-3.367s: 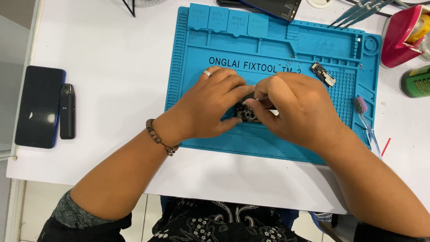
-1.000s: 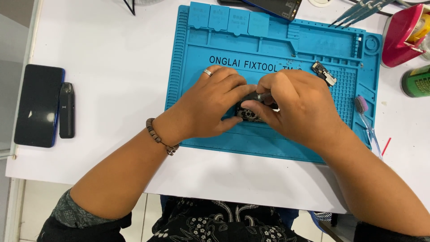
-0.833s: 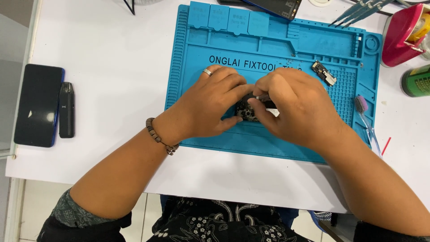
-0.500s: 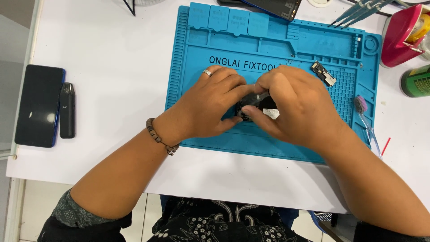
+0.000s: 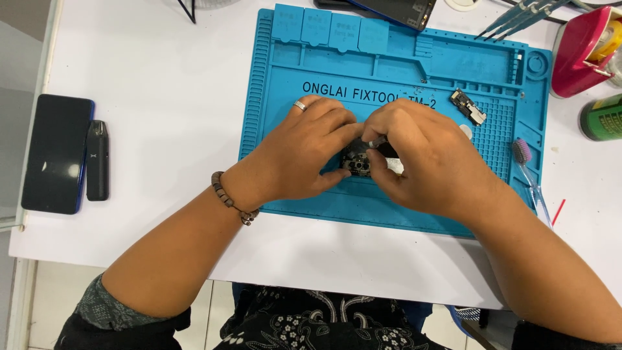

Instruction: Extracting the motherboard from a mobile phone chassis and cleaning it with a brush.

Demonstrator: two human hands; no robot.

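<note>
lap: dark patterned fabric sat at the bottom edge, right under the white table.
left wrist: had a brown bead bracelet on it, just off the near-left edge of the mat.
left hand: the left hand was curled down over a small dark electronic part, fingers closed on its left side, thumb tucked along the near edge. There was a silver ring on one finger.
right hand: the right hand came in from the other side, fingertips pinched together on the same part. Looked like a thin tool tip between the fingers, but honestly too hidden to tell what it was.
the part: sat on the blue work mat, about the middle of it, mostly covered by both hands, so couldn't make out much more than dark and lumpy.
mat, right side: a little circuit board piece lay loose on the gridded area, well apart from the hands. A purple-headed brush lay along the mat's right edge.
table, left: a dark phone lay face up with a small black stick-shaped device just beside it.
far edge: another dark phone lay past the mat's top, tweezers were to its right, then a pink tape dispenser and a green can near the right corner.
</note>
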